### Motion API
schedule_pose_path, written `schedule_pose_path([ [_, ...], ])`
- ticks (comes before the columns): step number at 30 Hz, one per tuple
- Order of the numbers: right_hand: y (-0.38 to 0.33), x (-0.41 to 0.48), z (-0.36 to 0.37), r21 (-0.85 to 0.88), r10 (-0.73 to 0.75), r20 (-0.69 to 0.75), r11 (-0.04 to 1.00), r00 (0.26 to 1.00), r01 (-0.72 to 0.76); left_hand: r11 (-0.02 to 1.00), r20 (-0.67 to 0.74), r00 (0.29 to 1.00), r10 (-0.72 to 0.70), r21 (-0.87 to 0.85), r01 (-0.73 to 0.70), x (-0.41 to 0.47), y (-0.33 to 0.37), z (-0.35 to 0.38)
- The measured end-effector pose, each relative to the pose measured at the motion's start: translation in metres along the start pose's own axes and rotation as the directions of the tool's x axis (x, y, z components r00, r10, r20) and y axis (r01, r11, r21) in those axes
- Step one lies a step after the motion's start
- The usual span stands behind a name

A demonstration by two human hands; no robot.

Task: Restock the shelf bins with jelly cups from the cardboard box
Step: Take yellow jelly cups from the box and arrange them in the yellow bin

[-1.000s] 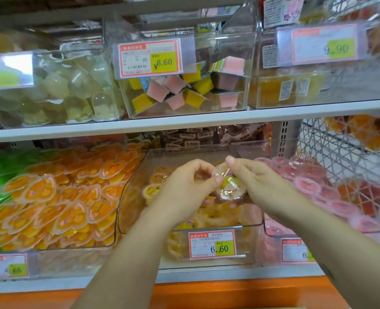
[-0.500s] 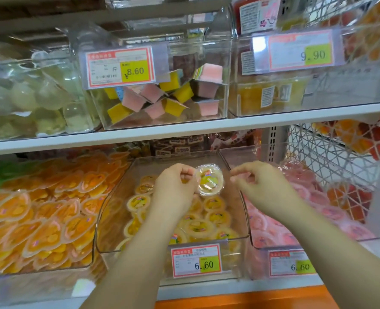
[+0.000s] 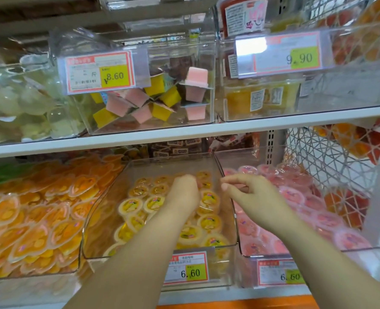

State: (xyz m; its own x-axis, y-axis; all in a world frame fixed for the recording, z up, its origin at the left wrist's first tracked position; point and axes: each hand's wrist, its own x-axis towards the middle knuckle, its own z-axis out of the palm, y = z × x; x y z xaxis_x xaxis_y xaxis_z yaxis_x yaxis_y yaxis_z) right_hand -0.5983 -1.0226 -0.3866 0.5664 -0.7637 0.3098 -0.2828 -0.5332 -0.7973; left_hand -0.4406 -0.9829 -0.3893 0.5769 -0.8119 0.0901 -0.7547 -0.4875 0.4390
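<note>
The clear middle bin on the lower shelf holds several round yellow jelly cups. My left hand reaches down into this bin among the cups, and its fingers are hidden behind the back of the hand. The cup it carried does not show apart from the others. My right hand hovers above the bin's right wall, fingers loosely curled with nothing between them. The cardboard box is out of view.
A bin of pink jelly cups stands to the right, and orange heart-shaped cups lie to the left. The white upper shelf with more clear bins hangs close above. A white wire basket is at the far right.
My left hand has gone down into the middle bin with the yellow cup it held up. My right hand, which let go of that cup earlier, has dropped lower beside the bin.
</note>
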Motion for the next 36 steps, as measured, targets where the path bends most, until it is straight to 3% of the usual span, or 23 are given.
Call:
schedule_pose_path([
  [5,0.001,-0.002,-0.002,0.032,0.006,0.017,0.999,1.000,-0.006,0.982,-0.031,0.993,0.110,0.160,-0.104,-0.010,-0.009,-0.009],
  [11,0.004,-0.006,-0.004,0.012,-0.019,0.055,1.000,0.998,0.018,0.926,0.325,0.915,0.240,0.205,-0.316,-0.017,-0.025,-0.015],
  [14,0.004,-0.006,-0.003,0.012,-0.026,0.050,1.000,0.998,0.025,0.904,0.399,0.884,0.245,0.236,-0.357,-0.019,-0.022,-0.017],
  [17,0.003,-0.006,-0.003,-0.008,-0.041,0.053,0.999,0.998,0.042,0.903,0.403,0.875,0.268,0.212,-0.374,-0.026,-0.017,-0.026],
  [21,0.002,-0.006,-0.004,-0.075,-0.131,0.040,0.988,0.991,0.134,0.953,0.297,0.922,0.249,0.098,-0.288,-0.045,-0.023,-0.053],
  [26,0.000,-0.007,-0.006,-0.074,-0.105,0.082,0.991,0.991,0.111,0.947,0.318,0.935,0.155,0.221,-0.233,-0.075,-0.029,-0.066],
  [30,-0.001,-0.007,-0.005,-0.069,-0.094,0.082,0.993,0.992,0.100,0.962,0.360,0.927,0.100,0.204,-0.183,-0.078,-0.030,-0.056],
  [36,-0.001,-0.006,-0.006,-0.047,-0.087,0.087,0.995,0.992,0.091,0.975,0.310,0.929,0.204,0.020,-0.220,-0.071,-0.027,-0.051],
])
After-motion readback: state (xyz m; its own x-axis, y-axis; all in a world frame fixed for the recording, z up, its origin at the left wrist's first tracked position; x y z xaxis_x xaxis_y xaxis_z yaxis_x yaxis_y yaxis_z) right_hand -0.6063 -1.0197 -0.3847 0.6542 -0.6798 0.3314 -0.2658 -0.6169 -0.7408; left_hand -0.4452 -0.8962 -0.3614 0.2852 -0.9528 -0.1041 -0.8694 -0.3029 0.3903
